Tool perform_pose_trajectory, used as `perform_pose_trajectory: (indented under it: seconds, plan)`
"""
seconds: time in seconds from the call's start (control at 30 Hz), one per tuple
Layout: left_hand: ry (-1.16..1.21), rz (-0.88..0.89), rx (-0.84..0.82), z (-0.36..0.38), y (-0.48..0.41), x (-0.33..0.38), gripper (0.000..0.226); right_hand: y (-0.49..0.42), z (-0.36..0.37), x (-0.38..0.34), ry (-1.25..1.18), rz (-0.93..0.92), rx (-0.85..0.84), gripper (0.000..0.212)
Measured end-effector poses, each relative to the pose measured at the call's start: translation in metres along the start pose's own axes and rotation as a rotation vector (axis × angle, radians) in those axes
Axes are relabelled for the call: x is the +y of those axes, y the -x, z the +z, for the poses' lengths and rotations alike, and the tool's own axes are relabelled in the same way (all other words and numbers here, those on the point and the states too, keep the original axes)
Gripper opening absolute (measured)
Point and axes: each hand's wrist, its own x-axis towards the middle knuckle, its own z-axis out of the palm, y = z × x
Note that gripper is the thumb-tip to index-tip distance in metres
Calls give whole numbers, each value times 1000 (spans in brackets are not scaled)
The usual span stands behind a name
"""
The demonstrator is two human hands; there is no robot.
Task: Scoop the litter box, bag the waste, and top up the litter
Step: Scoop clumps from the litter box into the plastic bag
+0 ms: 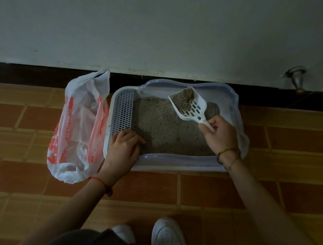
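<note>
Right hand (220, 135) grips the loaded scoop (188, 105) over the litter box (173, 160); left hand's (124, 148) relaxed fingers (138, 139) touch its rim.

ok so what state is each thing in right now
litter scoop: lifted, loaded with clumped litter
litter box: uncovered, litter inside
plastic bag: slumped on floor beside box
right hand grip: curled round scoop handle
left hand grip: resting on box corner, holding nothing

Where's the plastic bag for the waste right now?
In the head view, the white plastic bag with red print lies on the tiled floor at the left, right beside the litter box.
</note>
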Motion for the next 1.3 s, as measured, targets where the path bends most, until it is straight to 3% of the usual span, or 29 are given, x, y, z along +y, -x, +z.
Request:
perform_pose_trajectory:
  seconds: [0.43, 0.77, 1.3]
  plan:
    - [13, -16, -17, -2, 0, 2, 37, 6, -19, -10, 104, -193, -24, 21]
    - [97, 1, -50, -12, 2, 4, 31, 9, -16, -25, 106, -238, -10, 23]
    - [142, -42, 24, -44, 31, -12, 34, 15, 38, -90, 137, -428, -285, 19]
